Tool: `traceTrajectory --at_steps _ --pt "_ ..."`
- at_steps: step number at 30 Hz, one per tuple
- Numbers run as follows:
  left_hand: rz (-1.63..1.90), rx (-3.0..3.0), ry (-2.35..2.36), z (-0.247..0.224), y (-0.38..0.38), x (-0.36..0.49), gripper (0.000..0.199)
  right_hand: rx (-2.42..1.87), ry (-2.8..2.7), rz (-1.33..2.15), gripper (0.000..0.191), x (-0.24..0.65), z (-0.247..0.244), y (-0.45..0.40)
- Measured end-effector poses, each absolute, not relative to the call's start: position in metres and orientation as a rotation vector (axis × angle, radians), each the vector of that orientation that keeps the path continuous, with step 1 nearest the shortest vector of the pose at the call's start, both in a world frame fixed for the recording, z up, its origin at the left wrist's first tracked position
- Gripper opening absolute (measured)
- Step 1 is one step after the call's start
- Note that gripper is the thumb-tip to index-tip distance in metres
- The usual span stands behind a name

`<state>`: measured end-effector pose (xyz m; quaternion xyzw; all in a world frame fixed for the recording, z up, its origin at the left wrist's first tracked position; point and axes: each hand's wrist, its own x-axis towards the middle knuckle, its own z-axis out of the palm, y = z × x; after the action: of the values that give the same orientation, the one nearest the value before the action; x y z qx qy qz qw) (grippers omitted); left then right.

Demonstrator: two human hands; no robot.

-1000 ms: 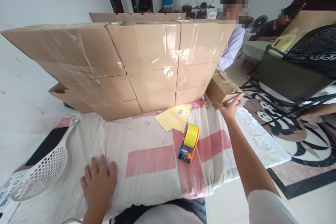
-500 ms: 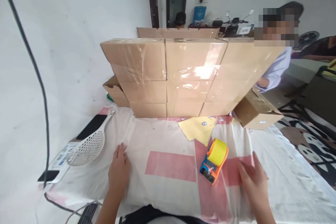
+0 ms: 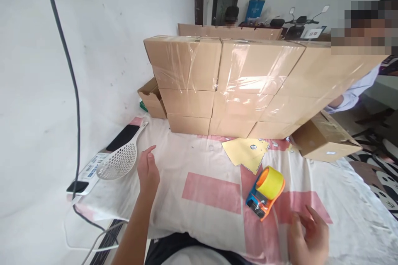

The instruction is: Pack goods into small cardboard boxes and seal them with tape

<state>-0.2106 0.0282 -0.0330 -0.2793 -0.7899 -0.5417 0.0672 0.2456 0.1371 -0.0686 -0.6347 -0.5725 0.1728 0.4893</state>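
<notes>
My left hand (image 3: 148, 169) is raised by the white strainer (image 3: 120, 159) with its long handle, index finger stretched out and nothing in the grasp. Low on the right, my right hand (image 3: 308, 236) has its fingers loosely bent and apart, holding nothing. To its upper left a blue-and-orange tape dispenser (image 3: 260, 207) lies on the cloth, carrying a roll of yellow tape (image 3: 271, 183). Beyond it lies a torn yellow sheet (image 3: 244, 152). Several taped cardboard boxes (image 3: 189, 62) form a wall across the far side.
A black flat object (image 3: 122, 137) and a white packet (image 3: 91, 172) lie by the wall under a hanging cable (image 3: 74, 87). Open cartons (image 3: 154, 99) stand at the wall's left end and another carton (image 3: 326, 136) at its right. A person's sleeve (image 3: 357, 89) shows behind.
The view has swung left, so the scene sits further right. My left hand has lifted towards the strainer with its index finger out. My right hand has drawn nearer to me, fingers more curled.
</notes>
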Motion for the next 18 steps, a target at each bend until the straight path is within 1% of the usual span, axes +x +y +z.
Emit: traceTrajectory --at_steps 2,5,7,8,9,11,13,17,18 --pt "-1.995 -0.719 -2.387 -0.037 0.029 -0.211 0.035 -1.514 -1.381 0.234 0.044 0.242 -0.067 0.128" --pt "-2.381 -0.622 -2.290 -0.045 0.028 -0.208 0.044 -1.334 -1.420 0.045 0.028 0.219 -0.059 0.106" --pt "-2.565 -0.623 -2.202 -0.047 0.027 -0.204 0.042 -1.100 -1.514 0.104 0.015 0.189 -0.050 0.089" --pt "-2.638 -0.625 -2.178 -0.047 0.026 -0.202 0.040 -0.964 -1.586 0.189 0.008 0.170 -0.044 0.081" --pt "-2.690 -0.626 -2.179 -0.047 0.025 -0.200 0.037 -0.831 -1.690 0.308 0.007 0.151 -0.039 0.074" --pt "-2.716 -0.629 -2.238 -0.046 0.024 -0.201 0.031 -0.616 -1.838 0.545 0.017 0.113 -0.034 0.061" --pt "-2.675 -0.649 -2.295 -0.046 0.025 -0.208 0.028 -0.511 -1.913 0.704 0.021 0.084 -0.036 0.051" --pt "-2.508 -0.723 -2.316 -0.048 0.041 -0.245 0.021 -0.508 -2.036 0.765 0.019 0.061 -0.063 0.041" --pt "-2.444 -0.732 -2.328 -0.048 0.049 -0.258 0.023 -0.518 -2.058 0.763 0.018 0.061 -0.070 0.040"
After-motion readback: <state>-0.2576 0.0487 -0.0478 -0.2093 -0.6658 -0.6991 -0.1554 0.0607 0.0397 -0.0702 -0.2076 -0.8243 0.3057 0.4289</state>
